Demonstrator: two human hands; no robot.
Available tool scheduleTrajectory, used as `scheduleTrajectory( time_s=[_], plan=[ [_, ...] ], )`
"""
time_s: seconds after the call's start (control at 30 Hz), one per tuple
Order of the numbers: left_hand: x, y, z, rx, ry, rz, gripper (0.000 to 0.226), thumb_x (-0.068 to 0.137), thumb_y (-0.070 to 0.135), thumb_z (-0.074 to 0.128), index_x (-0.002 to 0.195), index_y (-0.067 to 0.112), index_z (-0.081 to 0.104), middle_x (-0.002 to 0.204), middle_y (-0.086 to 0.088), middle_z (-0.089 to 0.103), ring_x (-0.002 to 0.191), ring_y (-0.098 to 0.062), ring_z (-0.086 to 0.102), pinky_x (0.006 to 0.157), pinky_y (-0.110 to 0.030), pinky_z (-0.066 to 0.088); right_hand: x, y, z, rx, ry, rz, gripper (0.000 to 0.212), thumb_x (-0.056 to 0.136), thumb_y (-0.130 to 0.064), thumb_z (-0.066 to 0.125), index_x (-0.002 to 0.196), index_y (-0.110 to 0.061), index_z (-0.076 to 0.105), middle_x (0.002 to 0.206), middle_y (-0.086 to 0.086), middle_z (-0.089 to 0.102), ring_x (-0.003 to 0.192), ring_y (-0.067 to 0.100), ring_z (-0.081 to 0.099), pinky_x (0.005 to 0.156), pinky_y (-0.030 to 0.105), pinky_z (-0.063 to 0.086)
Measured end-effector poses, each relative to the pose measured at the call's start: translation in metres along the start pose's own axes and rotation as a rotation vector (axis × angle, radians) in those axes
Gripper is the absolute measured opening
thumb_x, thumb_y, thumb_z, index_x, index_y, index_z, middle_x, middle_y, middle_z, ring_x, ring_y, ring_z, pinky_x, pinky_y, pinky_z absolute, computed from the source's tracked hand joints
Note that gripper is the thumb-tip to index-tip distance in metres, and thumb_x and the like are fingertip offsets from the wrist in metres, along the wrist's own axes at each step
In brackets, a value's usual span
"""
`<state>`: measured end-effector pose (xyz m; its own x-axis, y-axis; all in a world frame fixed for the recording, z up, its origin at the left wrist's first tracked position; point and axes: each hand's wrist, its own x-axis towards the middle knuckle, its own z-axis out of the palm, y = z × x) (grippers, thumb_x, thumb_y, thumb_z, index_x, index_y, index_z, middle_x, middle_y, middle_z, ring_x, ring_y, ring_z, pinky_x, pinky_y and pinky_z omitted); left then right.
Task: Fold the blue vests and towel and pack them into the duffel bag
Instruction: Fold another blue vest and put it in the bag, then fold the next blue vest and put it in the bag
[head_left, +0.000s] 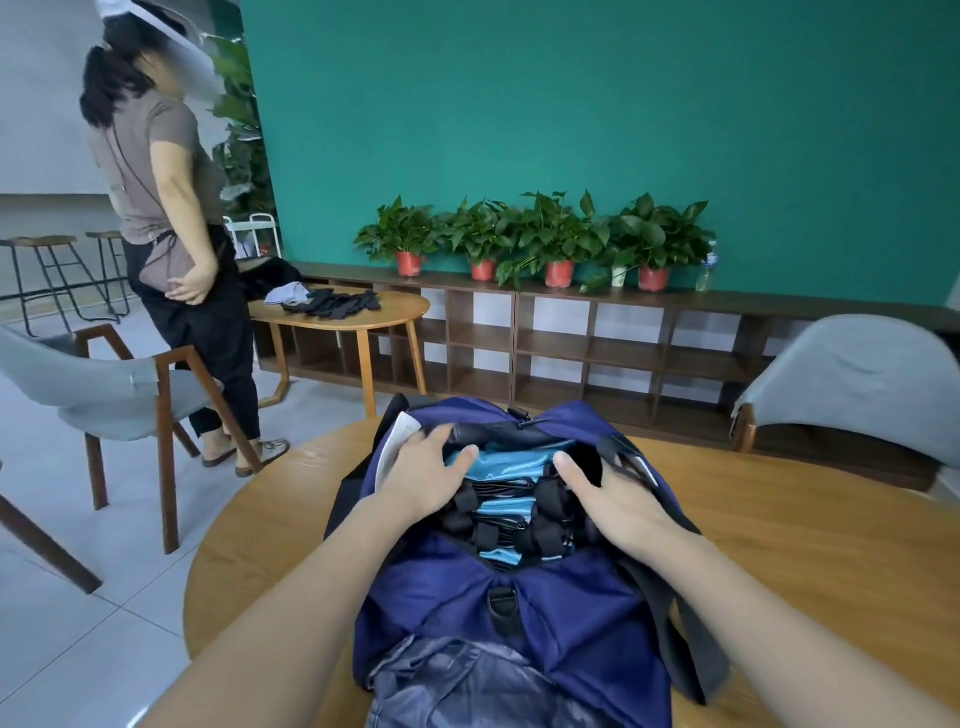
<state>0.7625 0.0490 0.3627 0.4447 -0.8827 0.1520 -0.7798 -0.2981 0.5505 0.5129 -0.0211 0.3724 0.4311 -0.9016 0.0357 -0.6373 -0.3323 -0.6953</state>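
Several folded blue vests (511, 475) with black straps fill the open navy duffel bag (524, 597) at lower centre on the round wooden table (810, 561). The left hand (423, 475) and right hand (618, 499) press them, fingers spread flat. A person (171, 223) stands upper left.

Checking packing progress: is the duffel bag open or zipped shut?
Open. The duffel bag gapes at the top, blue vests showing inside between both hands.
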Motion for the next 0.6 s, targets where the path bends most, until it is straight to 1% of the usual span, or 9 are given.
scheduleTrajectory(
  time_s=[0.07,0.1,0.17,0.23,0.33,0.4,0.47,0.53,0.6],
  plan=[
    [0.001,0.01,-0.013,0.047,0.033,0.055,0.064,0.098,0.056,0.051,0.151,0.021,0.038,0.131,-0.014,0.058,0.12,-0.029,0.053,0.09,-0.03,0.039,0.0,-0.008,-0.018,-0.013,0.017,-0.074,0.078,0.085,-0.085,0.031,0.142,-0.034,0.048,0.136,-0.004,0.059,0.128,0.02,0.054,0.098,0.031,0.037],
    [0.001,0.018,-0.022,0.078,0.048,0.084,0.064,0.098,0.054,0.053,0.15,0.019,0.039,0.127,-0.013,0.06,0.117,-0.028,0.055,0.087,-0.029,0.039,0.0,-0.013,-0.028,-0.014,0.035,-0.12,0.074,0.086,-0.083,0.033,0.138,-0.035,0.051,0.131,-0.006,0.063,0.124,0.018,0.056,0.097,0.031,0.039],
    [0.003,0.033,-0.042,0.147,0.088,0.135,0.067,0.097,0.053,0.056,0.15,0.017,0.038,0.126,-0.012,0.062,0.117,-0.028,0.057,0.09,-0.029,0.041,0.001,-0.026,-0.05,0.002,0.073,-0.204,0.062,0.09,-0.076,0.039,0.135,-0.036,0.055,0.129,-0.01,0.064,0.124,0.016,0.057,0.098,0.03,0.039],
    [0.007,0.046,-0.065,0.193,0.108,0.151,0.076,0.094,0.056,0.058,0.155,0.019,0.031,0.131,-0.013,0.062,0.125,-0.031,0.054,0.099,-0.034,0.042,0.001,-0.041,-0.071,0.006,0.115,-0.247,0.052,0.096,-0.065,0.045,0.136,-0.033,0.054,0.133,-0.008,0.062,0.127,0.018,0.054,0.096,0.027,0.035],
    [0.008,0.063,-0.09,0.212,0.093,0.157,0.088,0.09,0.058,0.063,0.159,0.021,0.023,0.131,-0.012,0.063,0.131,-0.03,0.05,0.102,-0.035,0.042,0.002,-0.058,-0.093,-0.034,0.171,-0.29,0.051,0.098,-0.061,0.046,0.14,-0.032,0.05,0.136,-0.003,0.061,0.129,0.023,0.052,0.093,0.027,0.033],
    [0.001,0.07,-0.095,0.191,0.082,0.17,0.089,0.088,0.058,0.067,0.158,0.021,0.026,0.132,-0.009,0.063,0.131,-0.029,0.049,0.1,-0.033,0.041,-0.001,-0.062,-0.098,-0.047,0.187,-0.294,0.052,0.098,-0.06,0.047,0.141,-0.031,0.048,0.137,-0.001,0.061,0.13,0.025,0.052,0.091,0.028,0.033],
    [-0.012,0.072,-0.088,0.133,0.064,0.174,0.089,0.086,0.058,0.068,0.157,0.022,0.028,0.136,-0.008,0.061,0.132,-0.028,0.048,0.099,-0.03,0.038,-0.007,-0.057,-0.093,-0.048,0.164,-0.259,0.054,0.097,-0.06,0.051,0.142,-0.03,0.048,0.139,-0.001,0.06,0.13,0.026,0.052,0.091,0.027,0.033],
    [-0.026,0.069,-0.073,0.076,0.046,0.163,0.082,0.088,0.054,0.069,0.154,0.021,0.033,0.136,-0.004,0.061,0.134,-0.026,0.048,0.094,-0.025,0.035,-0.015,-0.045,-0.08,-0.052,0.102,-0.233,0.057,0.094,-0.062,0.055,0.142,-0.032,0.048,0.139,-0.004,0.06,0.129,0.024,0.054,0.092,0.026,0.035],
    [-0.036,0.059,-0.054,0.024,0.024,0.162,0.071,0.089,0.049,0.071,0.148,0.022,0.042,0.133,0.001,0.063,0.129,-0.022,0.052,0.089,-0.021,0.033,-0.022,-0.03,-0.066,-0.068,0.028,-0.21,0.058,0.09,-0.065,0.058,0.139,-0.035,0.048,0.136,-0.007,0.061,0.127,0.02,0.055,0.095,0.028,0.038]
  ],
)
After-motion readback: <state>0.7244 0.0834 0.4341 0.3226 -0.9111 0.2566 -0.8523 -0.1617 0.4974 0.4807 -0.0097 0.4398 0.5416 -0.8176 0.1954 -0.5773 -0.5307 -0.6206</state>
